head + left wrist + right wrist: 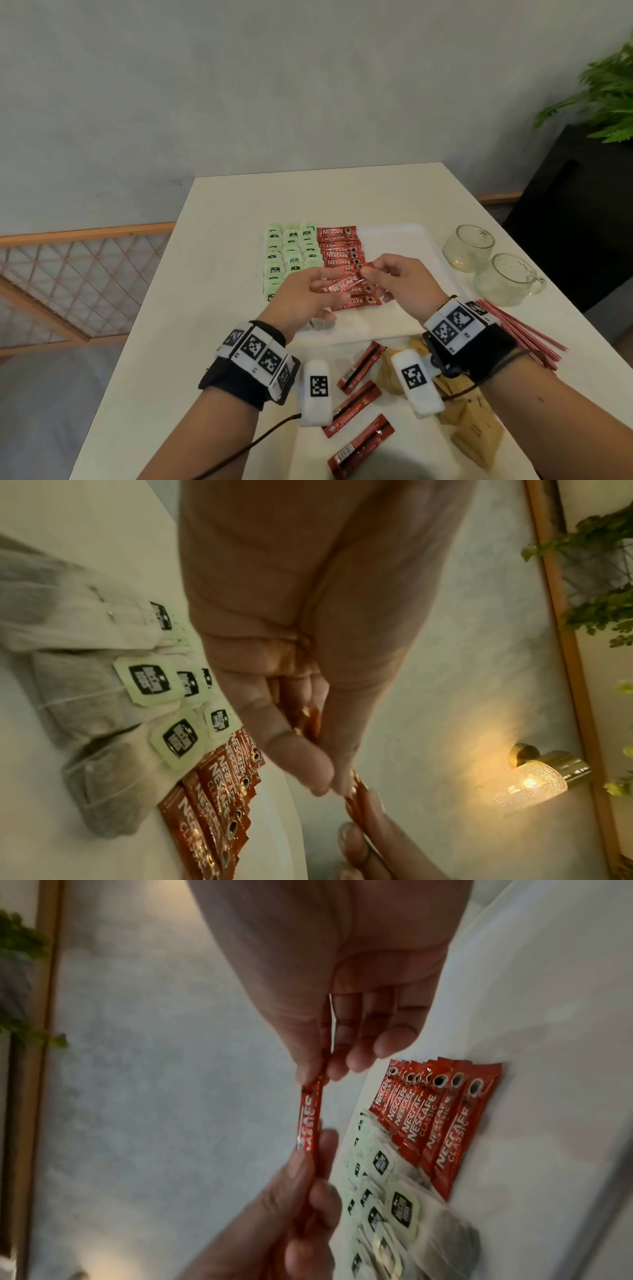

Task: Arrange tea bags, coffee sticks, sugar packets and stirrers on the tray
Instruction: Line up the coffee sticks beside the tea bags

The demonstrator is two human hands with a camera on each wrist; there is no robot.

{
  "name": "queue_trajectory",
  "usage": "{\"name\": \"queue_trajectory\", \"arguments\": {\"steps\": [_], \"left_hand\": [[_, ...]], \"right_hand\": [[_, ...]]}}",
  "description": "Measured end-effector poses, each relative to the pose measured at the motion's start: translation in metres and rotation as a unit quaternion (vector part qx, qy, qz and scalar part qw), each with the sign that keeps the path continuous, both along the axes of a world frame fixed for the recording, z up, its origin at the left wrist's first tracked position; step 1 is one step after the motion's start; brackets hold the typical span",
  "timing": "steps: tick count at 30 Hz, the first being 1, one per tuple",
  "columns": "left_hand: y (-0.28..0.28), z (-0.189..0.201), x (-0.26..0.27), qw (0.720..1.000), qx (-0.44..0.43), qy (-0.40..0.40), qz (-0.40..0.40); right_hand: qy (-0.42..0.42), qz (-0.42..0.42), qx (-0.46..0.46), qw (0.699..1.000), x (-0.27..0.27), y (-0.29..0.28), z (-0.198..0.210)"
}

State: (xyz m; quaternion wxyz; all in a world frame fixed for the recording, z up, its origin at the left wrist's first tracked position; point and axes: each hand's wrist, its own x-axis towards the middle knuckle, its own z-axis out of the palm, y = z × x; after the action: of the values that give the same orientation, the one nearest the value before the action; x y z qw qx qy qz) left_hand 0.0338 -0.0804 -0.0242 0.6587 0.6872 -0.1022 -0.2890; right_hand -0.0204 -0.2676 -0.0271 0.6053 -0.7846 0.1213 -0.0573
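You have two glass cups (pixel 468 247) far right, four loose coffee sticks (pixel 360 366) near you, one coffee stick in hand (pixel 343 285). Tea bags (pixel 291 253): three columns.

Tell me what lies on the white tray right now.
On the tray: rows of green-tagged tea bags at the left, beside them a column of red coffee sticks. Both hands hold another stick above, covering the column's lower part.

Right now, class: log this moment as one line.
hands: left and right pinch one coffee stick | above tray | sugar packets, stirrers unplaced
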Motion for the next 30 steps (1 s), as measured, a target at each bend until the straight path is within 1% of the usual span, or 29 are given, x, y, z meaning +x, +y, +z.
{"name": "queue_trajectory", "arguments": {"steps": [2,5,8,10,13,16,19,22,25,28,30], "left_hand": [[0.005,-0.003,0.000,1.000,-0.007,-0.008,0.023],[0.008,-0.005,-0.001,0.998,-0.015,-0.004,0.063],[0.001,-0.003,-0.004,0.998,0.001,-0.035,0.059],[-0.004,-0.001,-0.006,0.997,0.015,-0.060,0.053],[-0.003,0.000,-0.006,0.994,0.039,-0.084,0.057],[0.000,-0.004,-0.006,0.993,0.057,-0.086,0.066],[0.001,-0.011,-0.007,0.991,0.075,-0.085,0.065],[0.001,-0.018,-0.006,0.983,0.130,-0.117,0.062],[0.001,-0.022,-0.001,0.971,0.172,-0.145,0.075],[0.003,-0.022,0.003,0.972,0.170,-0.135,0.086],[0.004,-0.023,0.005,0.973,0.166,-0.130,0.096]], "right_hand": [[0.001,-0.017,0.024,1.000,-0.004,-0.005,0.003],[0.028,0.019,0.056,0.998,-0.006,-0.001,0.009],[0.045,0.053,0.027,0.997,-0.003,0.009,0.013],[0.037,0.044,0.014,0.998,-0.002,0.013,0.015],[0.032,0.034,0.018,0.999,-0.003,0.007,0.015],[0.041,0.015,0.024,0.999,-0.006,-0.003,0.012],[0.074,0.017,0.023,0.997,-0.008,-0.014,0.004],[0.137,0.036,-0.031,0.989,-0.010,-0.021,-0.011],[0.182,0.002,-0.069,0.981,-0.012,-0.025,-0.027],[0.224,-0.015,-0.123,0.967,-0.013,-0.030,-0.037],[0.236,-0.019,-0.159,0.959,-0.011,-0.034,-0.042]]}}
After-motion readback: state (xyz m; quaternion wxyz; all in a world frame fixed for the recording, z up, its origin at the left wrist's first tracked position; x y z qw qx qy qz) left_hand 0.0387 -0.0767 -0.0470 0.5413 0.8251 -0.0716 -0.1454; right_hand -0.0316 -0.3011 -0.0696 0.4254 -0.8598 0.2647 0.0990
